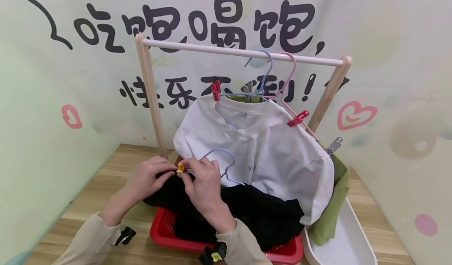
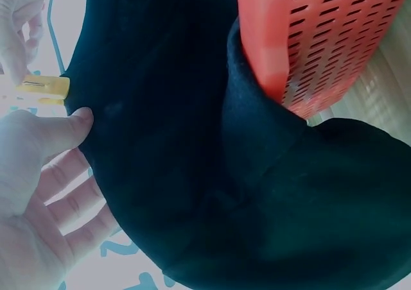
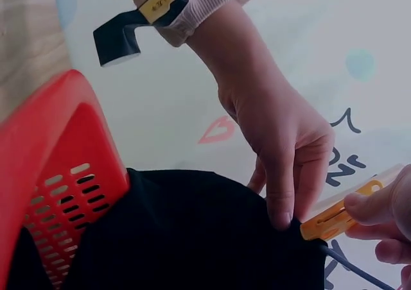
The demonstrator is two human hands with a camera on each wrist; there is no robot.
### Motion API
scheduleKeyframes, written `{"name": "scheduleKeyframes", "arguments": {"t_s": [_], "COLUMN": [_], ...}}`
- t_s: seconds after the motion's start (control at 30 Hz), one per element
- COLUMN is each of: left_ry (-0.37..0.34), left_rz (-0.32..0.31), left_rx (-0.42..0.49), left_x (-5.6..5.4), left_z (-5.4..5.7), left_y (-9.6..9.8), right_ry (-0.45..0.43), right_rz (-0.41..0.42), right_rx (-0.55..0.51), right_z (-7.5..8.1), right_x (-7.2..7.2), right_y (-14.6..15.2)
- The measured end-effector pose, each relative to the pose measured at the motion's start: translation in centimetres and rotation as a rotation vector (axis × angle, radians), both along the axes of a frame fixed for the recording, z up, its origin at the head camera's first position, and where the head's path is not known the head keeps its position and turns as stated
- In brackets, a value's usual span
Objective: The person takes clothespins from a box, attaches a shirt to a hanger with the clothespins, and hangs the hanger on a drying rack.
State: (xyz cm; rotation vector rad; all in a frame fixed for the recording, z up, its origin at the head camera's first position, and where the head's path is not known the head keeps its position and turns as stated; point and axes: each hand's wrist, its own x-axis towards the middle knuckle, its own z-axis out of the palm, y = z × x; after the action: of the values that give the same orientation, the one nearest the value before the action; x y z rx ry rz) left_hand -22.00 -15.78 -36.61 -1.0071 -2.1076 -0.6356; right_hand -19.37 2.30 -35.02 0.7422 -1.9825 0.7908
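Observation:
A black garment (image 1: 247, 208) drapes over a red basket (image 1: 166, 229). My left hand (image 1: 150, 178) pinches the garment's upper edge between thumb and fingers. Right beside it my right hand (image 1: 205, 182) pinches a yellow clothespin (image 3: 331, 222), whose tip sits at the cloth edge and the hanger arm. The blue hanger (image 1: 227, 167) runs along the black garment, its hook curving up in front of the white shirt. In the left wrist view the yellow clothespin (image 2: 48, 86) meets the dark cloth just above my left thumb.
Behind, a white shirt (image 1: 226, 135) hangs from a rack bar (image 1: 212, 50), with red clothespins (image 1: 298, 118) on it. A green garment (image 1: 326, 218) hangs behind the shirt, over a white tray (image 1: 353, 233). A grey clothespin (image 1: 334, 145) grips near the shoulder.

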Motion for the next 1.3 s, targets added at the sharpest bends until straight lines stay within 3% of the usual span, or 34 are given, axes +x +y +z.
{"name": "scheduleKeyframes", "arguments": {"t_s": [0.47,0.8,1.1,1.3], "left_ry": [0.053,0.076,0.050,0.031], "left_rz": [-0.053,-0.054,-0.058,-0.055], "left_rx": [0.016,0.040,0.046,0.052], "left_x": [-0.16,0.01,-0.36,-0.40], "left_z": [-0.23,-0.03,-0.10,-0.32], "left_y": [-0.33,-0.08,-0.01,-0.27], "right_ry": [0.050,0.052,0.098,0.075], "right_rz": [-0.022,-0.034,-0.075,-0.026], "right_rx": [0.024,0.054,0.152,0.142], "right_z": [0.31,-0.04,-0.32,-0.30], "right_x": [-0.29,-0.54,-0.67,-0.42], "right_y": [-0.26,-0.19,0.16,0.13]}}
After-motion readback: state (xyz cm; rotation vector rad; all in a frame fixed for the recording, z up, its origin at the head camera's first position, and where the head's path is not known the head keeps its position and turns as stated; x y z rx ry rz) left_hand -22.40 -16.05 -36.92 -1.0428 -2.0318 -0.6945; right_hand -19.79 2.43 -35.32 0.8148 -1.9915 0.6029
